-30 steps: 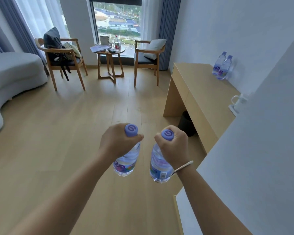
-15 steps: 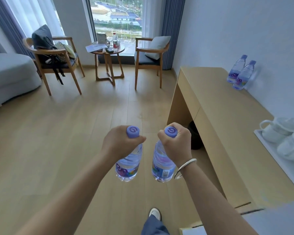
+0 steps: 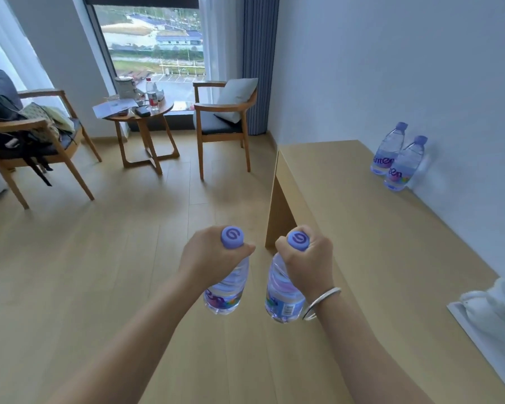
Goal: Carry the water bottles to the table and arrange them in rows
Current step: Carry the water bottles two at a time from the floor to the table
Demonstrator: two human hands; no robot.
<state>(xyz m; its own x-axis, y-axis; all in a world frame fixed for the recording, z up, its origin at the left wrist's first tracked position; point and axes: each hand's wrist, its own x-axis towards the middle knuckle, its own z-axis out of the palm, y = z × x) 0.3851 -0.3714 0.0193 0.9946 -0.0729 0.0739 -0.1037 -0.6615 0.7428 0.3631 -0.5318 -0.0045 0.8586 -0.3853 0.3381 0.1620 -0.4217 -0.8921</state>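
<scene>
Head view: both arms reach out from the bottom edge, a bottle gripped in each fist, out over the wooden floor (image 3: 70, 287).
Left hand (image 3: 209, 259): curled tight round the neck of the left bottle (image 3: 226, 290), the purple cap poking out above the knuckles, the clear body hanging below at about 6 o'clock from the fist.
Right hand (image 3: 306, 265): wrapped fully round the neck of the right bottle (image 3: 282, 295), cap showing on top, label end pointing down; a silver bangle (image 3: 322, 303) sits on the wrist.
Bottle spacing: the two carried bottles hang side by side, near each other but not touching, just off the near left edge of the table.
Table (image 3: 376, 243): long light-wood top running along the white wall, filling the frame from 1 o'clock round to 5 o'clock.
Bottles already placed (image 3: 397, 158): two purple-capped bottles stand upright at 2 o'clock, hard against the wall, touching or nearly so, one just in front of the other.
White tray (image 3: 484, 345): at 4 o'clock on the table, with blurred white crockery on it.
Far end: a round side table (image 3: 140, 112) with clutter on top at 11 o'clock before the window, a wooden chair on either side of it.
</scene>
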